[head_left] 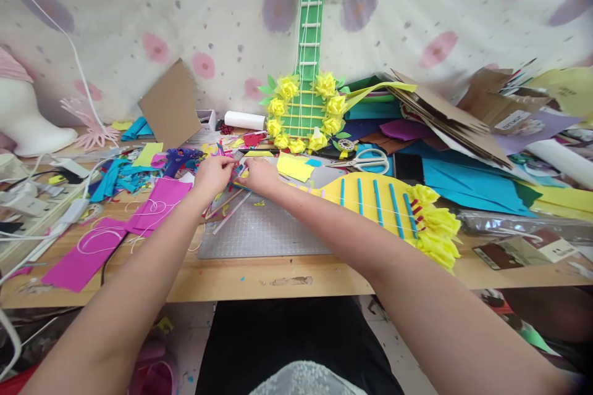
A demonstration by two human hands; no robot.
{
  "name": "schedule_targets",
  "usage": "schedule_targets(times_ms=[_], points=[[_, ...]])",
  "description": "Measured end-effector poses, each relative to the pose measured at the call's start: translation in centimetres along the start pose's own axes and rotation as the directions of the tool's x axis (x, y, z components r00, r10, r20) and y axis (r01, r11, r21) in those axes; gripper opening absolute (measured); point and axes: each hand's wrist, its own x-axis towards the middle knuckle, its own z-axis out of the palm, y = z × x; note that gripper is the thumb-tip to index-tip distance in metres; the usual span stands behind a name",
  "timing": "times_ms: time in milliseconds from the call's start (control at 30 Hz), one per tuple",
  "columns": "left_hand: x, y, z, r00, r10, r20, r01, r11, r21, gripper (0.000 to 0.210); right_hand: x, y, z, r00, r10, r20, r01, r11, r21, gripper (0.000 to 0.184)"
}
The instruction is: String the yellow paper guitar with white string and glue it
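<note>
A yellow paper guitar (365, 192) lies flat on the worktable, with blue strips across its body and crumpled yellow paper flowers (438, 228) at its right end. Its narrow neck runs left to where both hands meet. My left hand (214, 174) is closed in a pinch by the neck's far-left end; what sits between the fingertips is too small to make out. My right hand (260, 175) is closed around the neck's end, its fingers bent and partly hidden. Under the guitar is a grey cutting mat (269, 237). A yellow paper piece (294, 167) lies beside my right hand.
A green paper guitar (311, 31) ringed with yellow flowers leans on the back curtain. Scissors (365, 161), a phone (407, 168) and blue sheets (467, 185) are on the right. A blue glue gun (178, 160), magenta sheets (86, 253) and white cables (69, 216) are on the left.
</note>
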Motion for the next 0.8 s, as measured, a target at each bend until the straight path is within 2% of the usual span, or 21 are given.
schedule_targets(times_ms=[100, 267, 400, 533, 633, 700, 800], points=[[-0.1, 0.1, 0.1, 0.999, 0.014, 0.042, -0.015, 1.0, 0.027, 0.019, 0.3, 0.2, 0.6, 1.0, -0.006, 0.022, 0.007, 0.999, -0.035, 0.048], [-0.1, -0.5, 1.0, 0.997, 0.012, 0.07, -0.009, 0.999, -0.046, 0.026, 0.6, 0.4, 1.2, 0.998, 0.021, 0.054, -0.017, 0.997, -0.069, 0.048], [-0.7, -0.5, 1.1, 0.999, 0.036, 0.029, -0.034, 0.997, -0.07, 0.048, 0.5, 0.3, 1.2, 0.995, 0.052, 0.09, -0.045, 0.996, -0.073, 0.05], [-1.6, 0.2, 1.1, 0.999, 0.049, 0.012, -0.049, 0.999, 0.022, 0.07, 0.4, 0.1, 1.1, 0.992, 0.083, 0.096, -0.075, 0.994, -0.08, 0.05], [-2.2, 0.6, 1.4, 0.997, 0.066, -0.027, -0.063, 0.995, 0.08, 0.078, 0.3, 0.0, 1.3, 0.991, 0.107, 0.08, -0.101, 0.993, -0.066, 0.047], [-2.4, 0.5, 1.9, 0.995, 0.076, -0.063, -0.074, 0.996, 0.042, 0.08, 0.2, 0.0, 1.4, 0.991, 0.116, 0.07, -0.113, 0.992, -0.05, 0.045], [-2.3, 0.1, 2.8, 0.993, 0.056, -0.102, -0.068, 0.991, -0.116, 0.08, 0.2, 0.0, 1.5, 0.987, 0.146, 0.068, -0.145, 0.989, -0.024, 0.043]])
